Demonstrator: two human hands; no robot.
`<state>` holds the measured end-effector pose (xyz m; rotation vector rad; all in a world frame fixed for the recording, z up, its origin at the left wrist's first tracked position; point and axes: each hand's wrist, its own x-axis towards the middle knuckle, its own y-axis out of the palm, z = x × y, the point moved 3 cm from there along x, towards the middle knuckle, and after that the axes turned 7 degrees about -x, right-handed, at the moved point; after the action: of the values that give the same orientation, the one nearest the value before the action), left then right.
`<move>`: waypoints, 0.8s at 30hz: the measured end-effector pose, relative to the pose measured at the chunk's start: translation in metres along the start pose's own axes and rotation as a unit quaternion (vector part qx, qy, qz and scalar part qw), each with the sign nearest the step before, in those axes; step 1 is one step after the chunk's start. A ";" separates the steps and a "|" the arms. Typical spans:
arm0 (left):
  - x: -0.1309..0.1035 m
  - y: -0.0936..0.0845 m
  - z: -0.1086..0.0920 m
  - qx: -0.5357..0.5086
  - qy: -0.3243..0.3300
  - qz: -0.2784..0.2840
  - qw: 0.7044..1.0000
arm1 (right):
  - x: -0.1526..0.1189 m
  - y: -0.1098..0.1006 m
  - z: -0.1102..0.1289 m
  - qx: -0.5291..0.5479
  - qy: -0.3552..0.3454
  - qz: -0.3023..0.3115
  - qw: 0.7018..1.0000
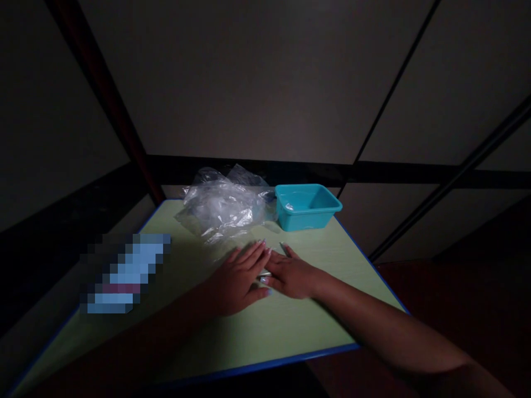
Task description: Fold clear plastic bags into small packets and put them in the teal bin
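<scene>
My left hand lies flat, palm down, near the middle of the pale green table, its fingers spread. From the right, my right hand meets it, fingers apart and their tips touching or overlapping at the left fingertips. Between the hands a small light-coloured flat item shows; most of it is hidden under the fingers. Just beyond the hands lies a crumpled clear plastic bag. A turquoise plastic basin stands behind my right hand, with a small whitish mark or piece inside.
At the table's left side lies a blurred-out blue and white object. The table has a blue edge, and a panelled wall rises behind it. Dark reddish floor shows at the right.
</scene>
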<state>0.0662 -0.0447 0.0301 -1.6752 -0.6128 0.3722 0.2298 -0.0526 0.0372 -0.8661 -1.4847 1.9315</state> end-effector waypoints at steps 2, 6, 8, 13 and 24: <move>0.005 0.006 0.003 0.005 -0.016 -0.005 1.000 | 0.001 0.004 -0.002 0.004 -0.011 -0.004 1.000; 0.006 0.016 0.010 0.011 -0.003 -0.026 1.000 | -0.002 0.003 -0.007 0.020 -0.034 -0.015 0.999; 0.004 0.019 0.012 0.005 0.015 -0.029 0.999 | -0.004 0.002 -0.010 0.022 -0.025 -0.013 0.999; 0.002 0.020 0.013 -0.022 0.020 -0.016 0.999 | -0.009 -0.004 -0.023 0.008 0.042 0.033 0.999; -0.004 0.016 0.014 -0.062 0.040 -0.067 0.995 | -0.010 -0.026 -0.061 0.033 0.111 -0.208 0.971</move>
<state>0.0582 -0.0380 0.0110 -1.7469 -0.6967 0.1717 0.2841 -0.0158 0.0530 -0.6522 -1.3348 1.5146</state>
